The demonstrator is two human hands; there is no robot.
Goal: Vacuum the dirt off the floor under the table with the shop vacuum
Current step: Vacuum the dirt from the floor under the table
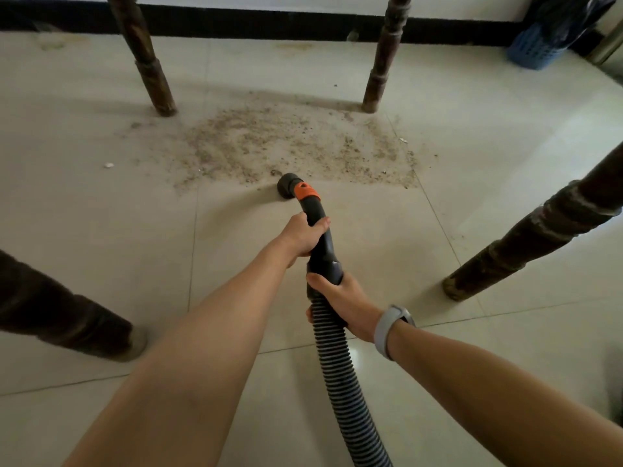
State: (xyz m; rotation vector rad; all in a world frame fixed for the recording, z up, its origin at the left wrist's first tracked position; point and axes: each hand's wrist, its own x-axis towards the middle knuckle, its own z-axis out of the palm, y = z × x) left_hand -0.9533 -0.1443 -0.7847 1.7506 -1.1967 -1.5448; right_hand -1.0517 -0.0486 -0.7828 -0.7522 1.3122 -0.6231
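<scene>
Left hand (301, 235) wraps the black wand (320, 230) partway up, thumb over the top. Right hand (340, 303) clenched around the wand's base where the ribbed hose (337, 365) joins it, grey watch (392, 326) on that wrist. Hose trails down to the bottom edge of view. Orange collar (306, 192) sits just behind the round black nozzle (288, 186), which is on the floor (505, 163) at the near edge of the dirt (286, 143). Dirt patch spreads over the tiles between the two far table legs (148, 62), reaching the right one. Two near legs stand at left and right, well apart from the nozzle. Blue basket (536, 50) in the far right corner by the wall.
</scene>
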